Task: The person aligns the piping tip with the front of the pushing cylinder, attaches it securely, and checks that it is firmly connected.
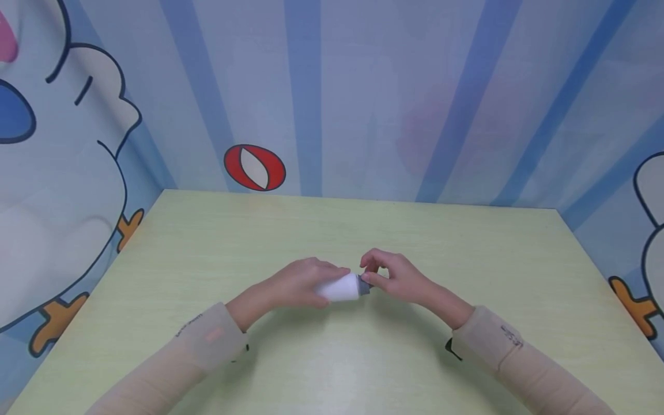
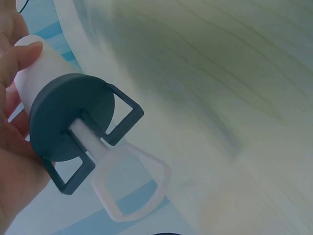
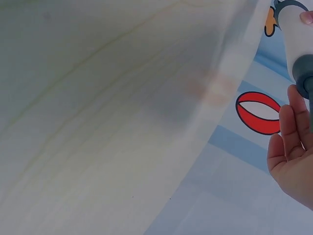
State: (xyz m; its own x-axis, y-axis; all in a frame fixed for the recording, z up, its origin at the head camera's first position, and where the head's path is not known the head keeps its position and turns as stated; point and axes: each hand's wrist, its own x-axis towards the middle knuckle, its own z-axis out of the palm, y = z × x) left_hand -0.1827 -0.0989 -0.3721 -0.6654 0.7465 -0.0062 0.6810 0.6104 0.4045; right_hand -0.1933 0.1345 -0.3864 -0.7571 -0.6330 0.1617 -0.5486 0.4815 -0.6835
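Note:
A white cylinder point(image 1: 342, 288) is held sideways by my left hand point(image 1: 295, 282), thumb and fingers on opposite sides. At its right end is a grey tip point(image 1: 364, 285), where the thumb and bent index finger of my right hand point(image 1: 402, 280) pinch. The left wrist view shows the other end: a dark teal disc point(image 2: 54, 112) with two square loops and a white loop handle point(image 2: 164, 171), beside my left hand point(image 2: 19, 166). In the right wrist view the dark end piece point(image 3: 304, 68) meets the fingertips of my right hand point(image 3: 298, 156); its thumb is out of frame.
A pale green tabletop point(image 1: 233, 230) lies under both hands. Behind it stands a blue striped wall point(image 1: 353, 115) with a printed red and white oval point(image 1: 254, 167). Cartoon figures are printed on the left and right sides.

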